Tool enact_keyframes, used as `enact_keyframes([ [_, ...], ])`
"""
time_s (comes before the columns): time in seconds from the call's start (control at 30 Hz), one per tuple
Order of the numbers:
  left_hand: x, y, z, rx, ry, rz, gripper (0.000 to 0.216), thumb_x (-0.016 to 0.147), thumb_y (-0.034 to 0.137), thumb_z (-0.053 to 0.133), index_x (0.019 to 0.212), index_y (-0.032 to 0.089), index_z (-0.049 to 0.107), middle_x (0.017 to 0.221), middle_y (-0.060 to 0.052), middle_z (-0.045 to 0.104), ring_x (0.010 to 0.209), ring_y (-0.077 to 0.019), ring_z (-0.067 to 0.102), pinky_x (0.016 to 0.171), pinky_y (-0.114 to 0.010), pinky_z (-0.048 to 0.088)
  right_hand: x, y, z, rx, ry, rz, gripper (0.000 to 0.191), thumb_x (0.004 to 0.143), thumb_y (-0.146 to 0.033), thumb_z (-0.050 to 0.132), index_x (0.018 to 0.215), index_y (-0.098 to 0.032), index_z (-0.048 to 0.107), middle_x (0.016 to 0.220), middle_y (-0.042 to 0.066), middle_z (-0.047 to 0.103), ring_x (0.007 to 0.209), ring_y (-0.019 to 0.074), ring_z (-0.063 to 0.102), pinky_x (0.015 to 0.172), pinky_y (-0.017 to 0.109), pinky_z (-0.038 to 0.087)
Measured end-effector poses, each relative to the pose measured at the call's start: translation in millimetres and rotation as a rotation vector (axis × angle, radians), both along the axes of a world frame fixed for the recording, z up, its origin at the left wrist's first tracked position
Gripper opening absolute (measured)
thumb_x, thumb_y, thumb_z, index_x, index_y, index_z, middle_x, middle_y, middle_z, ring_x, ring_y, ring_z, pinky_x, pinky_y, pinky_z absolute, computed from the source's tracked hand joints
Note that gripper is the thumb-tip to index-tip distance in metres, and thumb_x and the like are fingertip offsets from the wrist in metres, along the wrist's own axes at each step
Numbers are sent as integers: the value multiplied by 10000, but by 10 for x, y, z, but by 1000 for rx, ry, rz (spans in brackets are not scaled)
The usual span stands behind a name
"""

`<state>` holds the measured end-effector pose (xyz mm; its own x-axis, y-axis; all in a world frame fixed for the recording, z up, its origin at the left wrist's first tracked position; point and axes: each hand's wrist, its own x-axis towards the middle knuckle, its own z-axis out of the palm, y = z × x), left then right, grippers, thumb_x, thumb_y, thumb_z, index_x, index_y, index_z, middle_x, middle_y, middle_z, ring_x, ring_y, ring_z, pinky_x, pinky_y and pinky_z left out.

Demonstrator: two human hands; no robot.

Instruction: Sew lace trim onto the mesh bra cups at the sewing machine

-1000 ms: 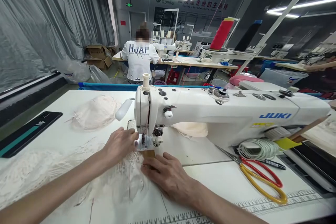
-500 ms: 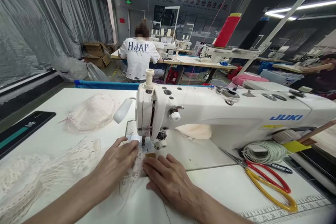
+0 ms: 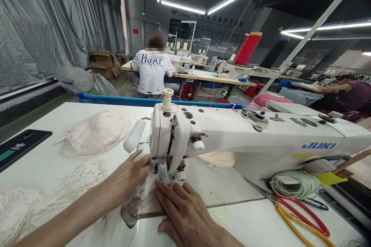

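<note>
A strip of pale lace lies at the needle end of a white JUKI sewing machine, its long axis slanting from beside the presser foot toward me and to the left. I have my left hand over the strip's left side, fingers bent, their tips partly hidden by the machine head; I cannot tell whether they pinch the lace. My right hand lies palm down, fingers pressed together and thumb apart, the forefinger along the strip's right edge.

The machine head blocks my view of the strip's far end. To the right, scissors with red and yellow handles point their steel blades toward the machine, near a coil of pale cord. To the left, a rounded, sheer piece and loose openwork lace spread over the smooth white tabletop, near a flat black object marked with teal. Beyond, a co-worker in a white shirt sits at another table, back to the camera; a red thread cone stands to the right.
</note>
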<state>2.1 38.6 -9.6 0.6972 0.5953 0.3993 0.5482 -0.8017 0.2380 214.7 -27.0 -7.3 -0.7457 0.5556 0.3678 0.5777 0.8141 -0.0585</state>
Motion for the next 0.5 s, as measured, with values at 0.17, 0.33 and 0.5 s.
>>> enact_keyframes([
  [0.17, 3, -79, 76, 13, -2, -3, 202, 778, 59, 418, 681, 214, 503, 711, 44, 590, 767, -164, 565, 989, -363, 276, 3, 18, -27, 53, 14, 20, 524, 905, -504, 433, 1193, -77, 531, 1276, 146, 541, 809, 208, 551, 632, 335, 416],
  [0.33, 65, -415, 115, 23, -45, 76, 212, 870, 64, 388, 781, 195, 529, 888, 4, 596, 775, -145, 560, 885, -355, 309, 6, -5, -23, 44, 45, 32, 419, 926, -403, 446, 1197, -94, 529, 1257, 110, 560, 832, 205, 525, 634, 336, 393],
  [0.5, 117, -535, 42, 80, -91, 58, 287, 905, 64, 393, 658, 178, 486, 701, 46, 562, 617, -95, 533, 764, -305, 323, 5, -21, -22, 36, 68, 40, 359, 936, -374, 430, 1159, -120, 550, 1226, 80, 580, 808, 196, 507, 620, 334, 362],
])
